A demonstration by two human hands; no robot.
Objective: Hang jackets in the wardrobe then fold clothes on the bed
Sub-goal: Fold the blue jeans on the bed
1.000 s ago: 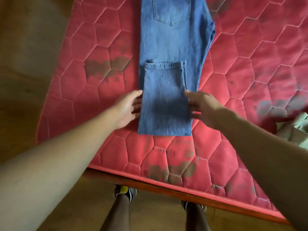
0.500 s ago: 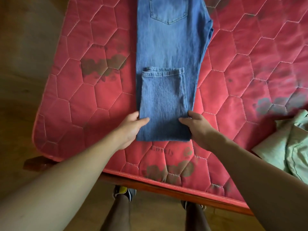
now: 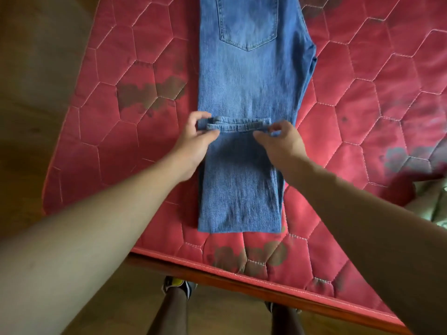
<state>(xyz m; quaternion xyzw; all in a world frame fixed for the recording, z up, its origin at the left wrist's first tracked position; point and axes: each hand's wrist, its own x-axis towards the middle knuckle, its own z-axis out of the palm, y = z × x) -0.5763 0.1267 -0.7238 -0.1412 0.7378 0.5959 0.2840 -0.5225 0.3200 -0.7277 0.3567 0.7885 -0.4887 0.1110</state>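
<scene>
**foldnoob:** head cam view, where are the jeans at?

**denimdave:** the jeans (image 3: 251, 81) lie flat on the red quilted bed (image 3: 116, 151), running from top centre down to the lower middle of the frame. The legs are doubled back, so the hem (image 3: 239, 125) sits mid-frame. The back pocket (image 3: 248, 20) shows up top.

**foldnoob:** and the hands?

**denimdave:** the left hand (image 3: 196, 139) pinches the hem's left end between thumb and fingers, and the right hand (image 3: 283, 143) pinches its right end. There's a pale green garment (image 3: 430, 201) at the right edge and a shoe (image 3: 177, 285) on the floor at the bottom.
</scene>
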